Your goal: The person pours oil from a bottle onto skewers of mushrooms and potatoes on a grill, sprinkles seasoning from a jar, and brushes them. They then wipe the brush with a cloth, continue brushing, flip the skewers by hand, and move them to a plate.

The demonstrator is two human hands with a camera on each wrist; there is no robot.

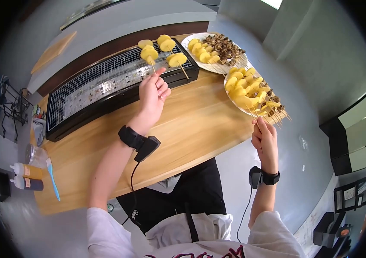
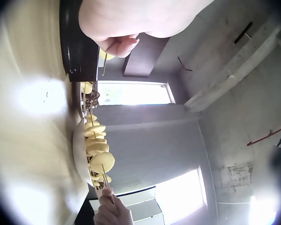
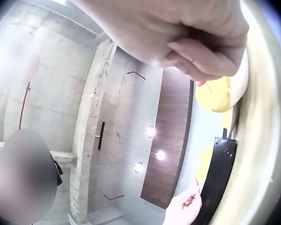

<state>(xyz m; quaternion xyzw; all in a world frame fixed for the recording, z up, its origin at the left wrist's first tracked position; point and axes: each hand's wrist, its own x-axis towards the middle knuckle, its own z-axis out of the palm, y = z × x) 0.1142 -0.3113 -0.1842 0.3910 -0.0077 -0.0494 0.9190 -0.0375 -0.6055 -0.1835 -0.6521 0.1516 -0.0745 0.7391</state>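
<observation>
In the head view my left hand is at the front edge of the black grill, pinching the stick of a potato skewer whose yellow slices lie over the mesh. Beside it on the grill lies a second potato skewer, its stick poking out over the front edge. My right hand pinches stick ends of potato skewers at the near rim of the closer plate. The left wrist view shows thin sticks between the right hand's thumb and fingers, with a round potato slice just above.
A farther plate carries potato and brown mushroom-like skewers. At the table's left end stand two squeeze bottles, a clear jar and a blue-handled brush. The wooden table ends just in front of my body.
</observation>
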